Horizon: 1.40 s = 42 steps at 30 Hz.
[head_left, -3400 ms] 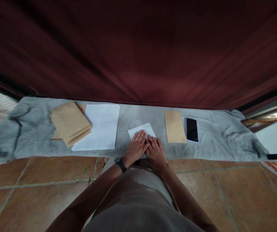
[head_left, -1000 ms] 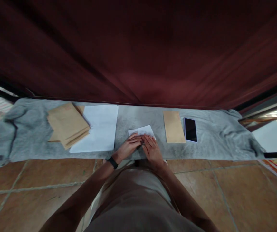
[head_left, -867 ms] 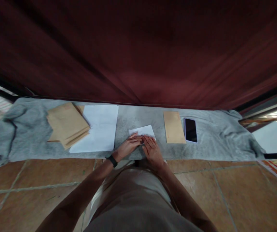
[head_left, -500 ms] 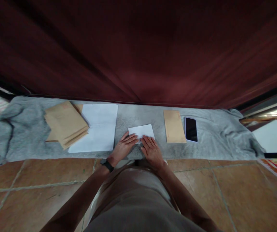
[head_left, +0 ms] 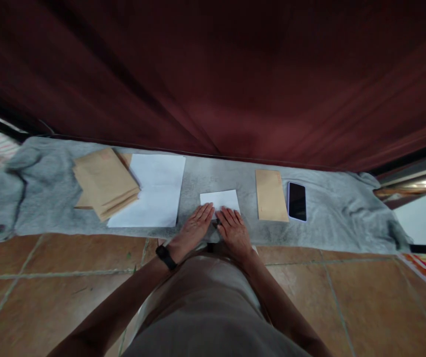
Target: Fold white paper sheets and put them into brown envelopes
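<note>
A small folded sheet of white paper (head_left: 219, 198) lies on the grey cloth in front of me. My left hand (head_left: 197, 222) rests flat on its near left part, fingers stretched out. On the near right part lies my right hand (head_left: 233, 230), also flat with the fingers extended. The paper's near edge is hidden under both hands. To the left are larger white sheets (head_left: 157, 198), partly covered by a stack of brown envelopes (head_left: 105, 178). A single brown envelope (head_left: 271, 196) lies flat to the right of my hands.
A phone (head_left: 296, 201) with a dark screen is beside the single envelope. The grey cloth (head_left: 335, 213) covers a long narrow surface. Behind it hangs a dark red curtain (head_left: 213, 89); the tiled floor (head_left: 86, 292) shows in front.
My left hand has shifted slightly, its fingers now straighter and closer together on the folded paper. The view has tilted a little. The envelopes, sheets and phone stay in place.
</note>
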Available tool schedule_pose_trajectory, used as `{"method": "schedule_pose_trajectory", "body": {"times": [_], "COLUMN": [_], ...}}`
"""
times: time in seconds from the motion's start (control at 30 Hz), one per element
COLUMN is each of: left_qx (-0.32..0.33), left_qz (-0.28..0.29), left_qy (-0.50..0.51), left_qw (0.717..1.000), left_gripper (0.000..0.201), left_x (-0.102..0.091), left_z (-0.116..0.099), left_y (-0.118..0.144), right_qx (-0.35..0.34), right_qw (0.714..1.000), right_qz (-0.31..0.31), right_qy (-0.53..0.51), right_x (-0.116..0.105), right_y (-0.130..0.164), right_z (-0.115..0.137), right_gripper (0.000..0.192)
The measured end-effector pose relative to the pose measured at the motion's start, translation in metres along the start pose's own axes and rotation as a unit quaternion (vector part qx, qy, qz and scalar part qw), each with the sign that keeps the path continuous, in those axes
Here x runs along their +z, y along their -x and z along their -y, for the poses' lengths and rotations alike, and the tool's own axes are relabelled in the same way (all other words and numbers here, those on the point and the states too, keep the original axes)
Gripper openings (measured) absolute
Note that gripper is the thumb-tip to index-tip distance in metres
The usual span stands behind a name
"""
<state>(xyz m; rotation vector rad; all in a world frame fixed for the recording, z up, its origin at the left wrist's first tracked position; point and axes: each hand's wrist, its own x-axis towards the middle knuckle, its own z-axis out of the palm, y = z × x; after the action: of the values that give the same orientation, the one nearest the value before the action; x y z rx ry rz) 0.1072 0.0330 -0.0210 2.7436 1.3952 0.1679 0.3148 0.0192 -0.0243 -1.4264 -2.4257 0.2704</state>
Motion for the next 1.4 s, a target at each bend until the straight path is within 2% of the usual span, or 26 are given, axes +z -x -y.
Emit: {"method": "schedule_pose_trajectory", "body": {"times": [0.23,0.57,0.97,1.2,1.4], "left_qx": [0.022,0.022,0.024,0.025,0.024], "left_qz": [-0.004,0.004,-0.019,-0.032,-0.036], "left_qy": [0.035,0.045,0.058,0.056,0.048], "left_qw": [0.999,0.999,0.998,0.998,0.998], "left_gripper": [0.055,0.058,0.058,0.057,0.057], "left_x": [0.006,0.011,0.018,0.014,0.012], "left_z": [-0.021,-0.014,-0.013,-0.014,-0.015], "left_y": [0.011,0.015,0.017,0.017,0.016], "right_qx": [0.004,0.016,0.046,0.049,0.009], "right_qw": [1.000,1.000,0.998,0.997,1.000], "right_qz": [0.004,-0.015,-0.052,-0.059,-0.011], "right_qy": [-0.005,0.005,0.008,-0.013,-0.026], "right_x": [0.001,0.004,0.003,0.001,0.002], "right_y": [0.001,0.013,0.030,0.020,0.002], "right_z": [0.000,-0.007,-0.025,-0.016,-0.002], "right_gripper": [0.048,0.052,0.056,0.056,0.052]}}
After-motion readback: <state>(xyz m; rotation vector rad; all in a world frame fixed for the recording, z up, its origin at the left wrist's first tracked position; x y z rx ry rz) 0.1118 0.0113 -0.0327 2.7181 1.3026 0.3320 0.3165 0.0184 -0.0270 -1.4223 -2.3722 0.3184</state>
